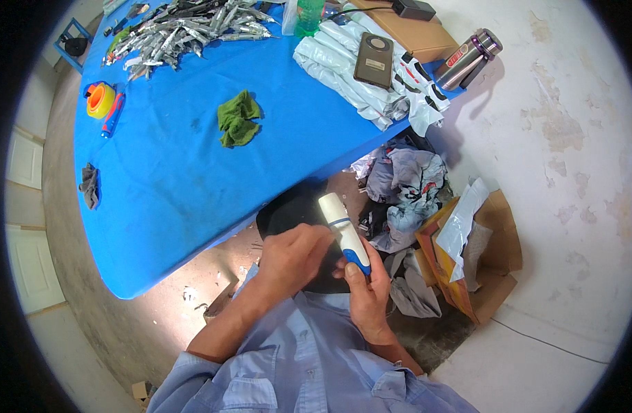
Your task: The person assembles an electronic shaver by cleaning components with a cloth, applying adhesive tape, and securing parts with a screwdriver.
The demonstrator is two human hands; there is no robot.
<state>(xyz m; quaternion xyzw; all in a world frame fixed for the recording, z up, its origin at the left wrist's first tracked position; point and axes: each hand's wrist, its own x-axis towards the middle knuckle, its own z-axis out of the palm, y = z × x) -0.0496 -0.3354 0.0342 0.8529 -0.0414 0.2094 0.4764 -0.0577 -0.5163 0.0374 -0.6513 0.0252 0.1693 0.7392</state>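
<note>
A white handheld device [347,234] with a rounded cap, a blue band and a blue button area is in my right hand [371,292]. My right thumb rests by its blue part and the device points up and away from me. Close beside it on the left is my left hand [295,256], its fingers curled in and a little blurred. Whatever those fingers may hold is hidden. On the blue-covered table [164,186] ahead lie a crumpled green cloth [238,120], a red-and-blue screwdriver [113,115] and a yellow-orange tape roll [100,100].
A heap of silver pen-like tools [185,34] covers the far table. White plastic bags [336,65], a dark phone-like device [373,62] and a steel thermos [468,59] sit at the right end. Bundled rags [409,186] and an open cardboard box [498,241] stand below by the wall.
</note>
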